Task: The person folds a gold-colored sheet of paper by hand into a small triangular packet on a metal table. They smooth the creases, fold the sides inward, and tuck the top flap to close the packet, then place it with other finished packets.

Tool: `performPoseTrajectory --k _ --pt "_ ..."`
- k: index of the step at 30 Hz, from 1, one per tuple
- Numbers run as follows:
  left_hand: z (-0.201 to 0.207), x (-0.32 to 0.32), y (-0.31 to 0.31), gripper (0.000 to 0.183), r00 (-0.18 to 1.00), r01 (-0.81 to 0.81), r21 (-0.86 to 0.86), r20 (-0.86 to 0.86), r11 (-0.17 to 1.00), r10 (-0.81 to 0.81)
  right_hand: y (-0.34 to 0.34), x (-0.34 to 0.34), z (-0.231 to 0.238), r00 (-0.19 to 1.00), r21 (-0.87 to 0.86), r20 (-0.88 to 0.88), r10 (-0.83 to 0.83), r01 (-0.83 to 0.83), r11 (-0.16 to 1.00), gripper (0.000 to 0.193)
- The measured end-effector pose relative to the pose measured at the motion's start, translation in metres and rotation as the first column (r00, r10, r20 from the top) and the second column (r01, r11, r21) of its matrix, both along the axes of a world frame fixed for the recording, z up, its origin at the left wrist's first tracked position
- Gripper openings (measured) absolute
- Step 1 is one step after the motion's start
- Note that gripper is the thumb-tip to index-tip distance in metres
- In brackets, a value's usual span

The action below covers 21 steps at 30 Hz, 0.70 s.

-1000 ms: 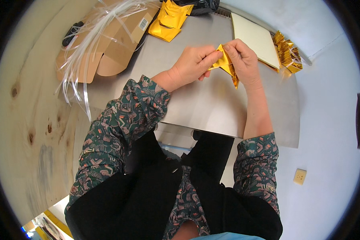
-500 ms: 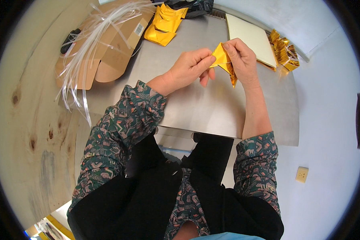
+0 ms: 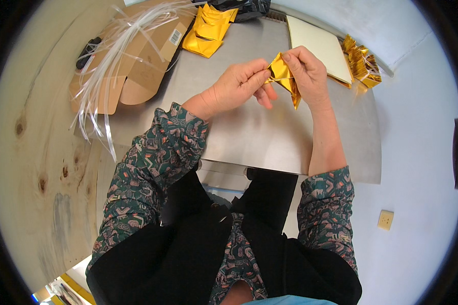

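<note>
Both hands hold one piece of folded gold foil paper (image 3: pixel 282 71) above the metal table. My left hand (image 3: pixel 243 84) pinches its left edge between thumb and forefinger, the other fingers curled loosely below. On the other side, my right hand (image 3: pixel 306 73) grips the upper right part, thumb pressed on the face of the paper. A pointed end of the foil hangs down beside the right palm. The fingertips behind the paper are hidden.
The metal table (image 3: pixel 254 137) carries overlapping folded gold pieces (image 3: pixel 208 30) at the back left. A stack of pale sheets (image 3: pixel 318 48) and a bundle of pleated gold foil (image 3: pixel 362 63) lie back right. White plastic strips (image 3: pixel 114 56) drape over a cardboard box (image 3: pixel 147 76); black plastic (image 3: pixel 249 9) sits behind.
My left hand has shifted slightly left, and the gold paper's face has tilted and creased differently between the hands. The right hand has barely moved, still gripping the paper.
</note>
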<state>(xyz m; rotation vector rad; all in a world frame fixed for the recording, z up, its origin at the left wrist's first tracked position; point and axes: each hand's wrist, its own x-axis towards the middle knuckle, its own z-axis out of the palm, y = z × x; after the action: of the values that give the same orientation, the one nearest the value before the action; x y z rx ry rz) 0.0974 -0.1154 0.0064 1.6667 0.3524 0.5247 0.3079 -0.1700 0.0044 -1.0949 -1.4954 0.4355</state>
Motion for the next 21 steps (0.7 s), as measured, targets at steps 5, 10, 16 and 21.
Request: performPoseTrajectory --k 5,10,16,21 --pt "0.001 -0.001 0.008 0.028 0.993 -0.079 -0.141 -0.094 0.987 0.066 0.0 0.0 -0.003 0.999 -0.026 0.035 -0.02 0.021 0.999 0.023" --pt "-0.01 0.001 0.023 0.028 0.985 -0.169 -0.072 -0.056 0.983 0.165 0.005 0.0 -0.009 0.993 -0.158 0.117 0.031 -0.012 0.987 0.022" --pt "-0.013 -0.004 0.037 0.028 0.935 -0.327 -0.258 0.052 0.909 0.351 0.013 0.01 -0.009 0.991 0.111 0.054 -0.124 0.118 0.987 0.03" --pt "-0.004 -0.012 0.041 0.032 0.867 -0.441 -0.394 0.048 0.807 0.497 0.013 0.002 -0.01 0.899 0.266 0.372 -0.23 0.134 0.955 0.036"
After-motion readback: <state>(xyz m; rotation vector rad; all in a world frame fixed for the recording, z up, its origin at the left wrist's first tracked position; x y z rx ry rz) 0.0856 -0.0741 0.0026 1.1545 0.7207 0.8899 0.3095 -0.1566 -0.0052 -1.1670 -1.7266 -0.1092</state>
